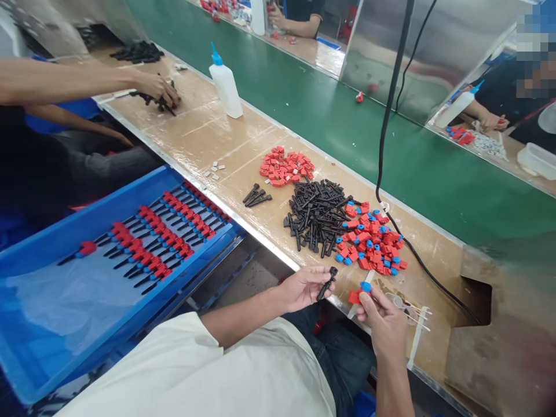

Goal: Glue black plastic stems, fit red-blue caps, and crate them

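Note:
My left hand pinches a black plastic stick-like part with a wider head, held near the bench edge. In my right hand is a small red-and-blue plastic piece, gripped between thumb and fingers with its blue end up. The two parts are close together but apart. Just beyond my hands lies a heap of red-and-blue pieces. Beside it is a heap of black stick parts, and farther back a pile of red pieces.
A blue tray at left holds rows of joined red, blue and black parts. A white glue bottle stands on the bench. A black cable hangs across the green belt. A co-worker's hand handles black parts at left.

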Available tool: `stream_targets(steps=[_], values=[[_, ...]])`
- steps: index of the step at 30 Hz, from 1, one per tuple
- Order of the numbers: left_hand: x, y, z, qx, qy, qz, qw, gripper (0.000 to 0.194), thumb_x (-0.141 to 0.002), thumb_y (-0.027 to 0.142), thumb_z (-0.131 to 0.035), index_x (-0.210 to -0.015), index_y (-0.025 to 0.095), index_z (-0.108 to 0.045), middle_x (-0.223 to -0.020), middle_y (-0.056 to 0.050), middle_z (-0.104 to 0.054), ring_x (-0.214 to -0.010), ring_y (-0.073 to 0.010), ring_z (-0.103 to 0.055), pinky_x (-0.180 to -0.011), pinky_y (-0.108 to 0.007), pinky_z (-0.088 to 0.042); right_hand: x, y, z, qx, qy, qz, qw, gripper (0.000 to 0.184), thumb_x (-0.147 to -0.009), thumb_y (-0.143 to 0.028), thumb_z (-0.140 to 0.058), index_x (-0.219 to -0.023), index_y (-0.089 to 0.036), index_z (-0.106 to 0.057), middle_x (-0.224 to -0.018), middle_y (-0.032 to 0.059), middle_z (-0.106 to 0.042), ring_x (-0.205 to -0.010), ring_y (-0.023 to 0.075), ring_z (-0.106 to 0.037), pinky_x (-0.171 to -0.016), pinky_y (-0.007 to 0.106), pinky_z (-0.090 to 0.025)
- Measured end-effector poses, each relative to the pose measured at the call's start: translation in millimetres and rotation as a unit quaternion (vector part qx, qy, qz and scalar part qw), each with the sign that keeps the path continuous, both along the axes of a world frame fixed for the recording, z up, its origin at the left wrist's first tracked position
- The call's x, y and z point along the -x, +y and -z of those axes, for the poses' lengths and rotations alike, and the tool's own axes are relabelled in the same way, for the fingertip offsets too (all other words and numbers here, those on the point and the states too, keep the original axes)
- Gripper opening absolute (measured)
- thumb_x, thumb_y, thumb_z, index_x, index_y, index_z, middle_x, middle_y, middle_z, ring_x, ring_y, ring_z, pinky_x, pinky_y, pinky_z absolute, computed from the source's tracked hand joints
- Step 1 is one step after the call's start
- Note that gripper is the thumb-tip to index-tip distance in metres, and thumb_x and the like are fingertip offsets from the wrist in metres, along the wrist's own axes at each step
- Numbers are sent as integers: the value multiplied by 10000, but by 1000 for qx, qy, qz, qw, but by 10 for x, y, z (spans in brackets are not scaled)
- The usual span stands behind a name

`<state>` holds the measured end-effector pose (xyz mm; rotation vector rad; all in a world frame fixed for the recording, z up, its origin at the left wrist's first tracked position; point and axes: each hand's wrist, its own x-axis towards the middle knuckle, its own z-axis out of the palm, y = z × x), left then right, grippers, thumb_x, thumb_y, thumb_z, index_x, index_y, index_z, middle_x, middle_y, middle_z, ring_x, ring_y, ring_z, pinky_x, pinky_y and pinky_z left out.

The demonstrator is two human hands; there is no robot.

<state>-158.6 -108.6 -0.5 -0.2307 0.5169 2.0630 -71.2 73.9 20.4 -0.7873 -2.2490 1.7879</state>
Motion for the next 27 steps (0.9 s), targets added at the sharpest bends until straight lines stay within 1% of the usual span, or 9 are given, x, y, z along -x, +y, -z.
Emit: stream_targets(steps=[1,3,5,7,10,14,20,24,27], values=[[-18,19,-3,0,18,15,1000,264,-701,210,-842,-853,72,-677,-698,-50,-660,-579,-94,-636,-523,-151,-474,-53,6,-25,57,-12,21,998,547,-677,-587,-822,-976,-136,-753,-576,10,-624,-473,143,-538,-450,288,-465],[-55,68,-5,6,50,43,998,350,-665,276,-885,-866,77,-679,-714,-55,-673,-587,-102,-649,-484,-147,-437,-157,4,-80,138,-18,41,989,571,-609,-561,-872,-962,-125,-767,-542,5,-605,-467,135,-531,-432,271,-452],[-93,126,-5,18,74,64,995,409,-638,323,-906,-880,83,-678,-723,-59,-680,-584,-109,-655,-434,-145,-381,-251,-17,-137,189,-18,40,981,539,-603,-530,-886,-947,-129,-780,-528,3,-586,-469,128,-524,-412,250,-431],[-126,180,-5,26,82,80,993,429,-626,343,-912,-877,88,-676,-722,-57,-681,-575,-106,-650,-420,-146,-356,-327,-44,-188,218,-15,38,975,506,-635,-504,-875,-973,-138,-787,-548,10,-589,-480,122,-522,-401,233,-419],[-169,241,-12,18,75,103,992,403,-632,332,-907,-852,88,-673,-727,-55,-673,-593,-103,-646,-443,-149,-361,-400,-58,-234,238,-7,42,970,490,-652,-476,-871,-1006,-147,-789,-577,18,-597,-491,111,-518,-400,214,-417],[-198,280,-56,10,68,126,990,368,-657,318,-889,-847,84,-679,-723,-57,-663,-607,-100,-638,-442,-152,-344,-445,-10,-224,242,-4,55,969,488,-637,-466,-881,-992,-144,-792,-553,17,-589,-483,112,-513,-396,211,-420],[-208,309,-109,37,66,139,987,390,-622,332,-900,-818,92,-664,-703,-56,-680,-550,-100,-647,-416,-141,-339,-501,36,-161,245,-21,33,969,473,-657,-457,-872,-1008,-152,-786,-607,38,-640,-509,136,-561,-421,240,-475],[-212,310,-97,50,58,156,985,399,-604,333,-899,-819,97,-661,-709,-55,-691,-548,-106,-662,-419,-131,-375,-508,-9,-176,261,-16,51,964,452,-635,-451,-885,-967,-159,-790,-605,34,-644,-482,116,-550,-409,216,-460],[-201,297,-100,49,54,169,983,354,-627,304,-879,-798,97,-649,-705,-57,-691,-544,-106,-664,-406,-123,-377,-515,-10,-171,249,-7,50,967,431,-649,-455,-877,-956,-165,-788,-609,31,-647,-476,108,-545,-413,212,-460]])
